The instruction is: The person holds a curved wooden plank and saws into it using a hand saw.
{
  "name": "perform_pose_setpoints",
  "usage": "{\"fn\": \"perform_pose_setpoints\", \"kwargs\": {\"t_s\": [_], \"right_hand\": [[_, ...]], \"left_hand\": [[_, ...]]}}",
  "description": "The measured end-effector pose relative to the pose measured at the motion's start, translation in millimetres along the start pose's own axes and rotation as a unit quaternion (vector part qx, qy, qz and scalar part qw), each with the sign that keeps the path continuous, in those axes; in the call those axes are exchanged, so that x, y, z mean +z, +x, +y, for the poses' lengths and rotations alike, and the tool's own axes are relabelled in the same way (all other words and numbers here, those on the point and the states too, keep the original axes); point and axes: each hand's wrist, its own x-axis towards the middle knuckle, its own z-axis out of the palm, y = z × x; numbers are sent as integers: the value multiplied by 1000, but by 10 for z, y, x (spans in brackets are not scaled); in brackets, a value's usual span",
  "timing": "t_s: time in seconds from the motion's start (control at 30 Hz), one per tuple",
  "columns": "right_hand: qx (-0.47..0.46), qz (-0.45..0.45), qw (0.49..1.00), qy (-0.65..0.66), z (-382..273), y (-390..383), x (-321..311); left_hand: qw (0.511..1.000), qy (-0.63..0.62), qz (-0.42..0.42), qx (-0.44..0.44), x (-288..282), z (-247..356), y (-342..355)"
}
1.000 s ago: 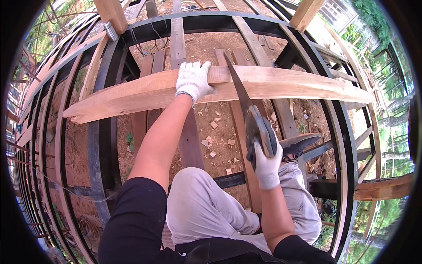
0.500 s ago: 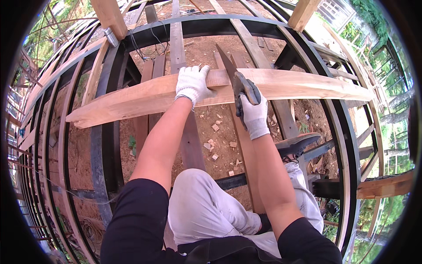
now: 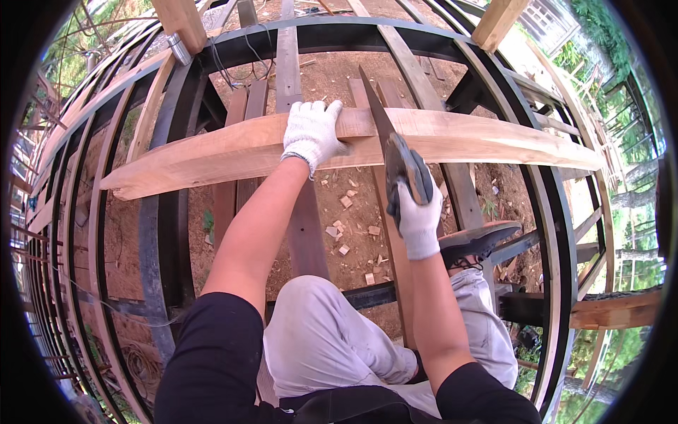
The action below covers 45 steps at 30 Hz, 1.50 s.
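A long pale timber beam (image 3: 480,141) lies crosswise in front of me, tapering at its left end. My left hand (image 3: 313,133), in a white knitted glove, grips the beam left of its middle, the fingers over the far edge. My right hand (image 3: 418,212), in a glove with a dark palm, is closed round the dark handle of a handsaw (image 3: 381,121). The saw's blade points away from me and crosses the beam to the right of my left hand. The blade's contact with the wood is hard to make out.
Dark metal beams (image 3: 325,42) and wooden joists (image 3: 304,226) form an open frame over bare earth strewn with wood chips (image 3: 346,202). A metal flask (image 3: 179,49) stands by a wooden post (image 3: 180,25) at the far left, near black cables (image 3: 247,71). My shoe (image 3: 480,240) rests at the right.
My right hand has pulled the saw back toward me and slightly to the right. My left hand stays in place on the beam.
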Motion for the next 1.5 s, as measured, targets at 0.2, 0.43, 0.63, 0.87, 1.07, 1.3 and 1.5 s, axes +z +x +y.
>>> {"fn": "perform_pose_setpoints", "kwargs": {"t_s": [0.2, 0.43, 0.63, 0.87, 1.07, 1.3, 1.5], "right_hand": [[-33, 9, 993, -115, -43, 318, 177], [-9, -12, 1000, -18, -365, -1289, -559], [-20, -10, 1000, -5, -26, -553, -132], [-61, 17, 994, -85, -57, 208, 256], [-38, -1, 998, -58, -221, -1119, -363], [9, -10, 1000, 0, -50, -938, -304], [-28, 28, 999, 0, 84, 368, 205]], "left_hand": [[1000, -1, -12, -11, 68, -6, 6], [999, -4, -32, -18, -14, -89, -25], [1000, 0, -1, -16, 71, -116, -92], [1000, -4, -18, -15, 76, -66, -23], [1000, 5, -12, -17, 106, -113, -24], [1000, 13, -23, -12, 9, -129, -68], [1000, -7, -9, -5, 103, -19, 9]]}}
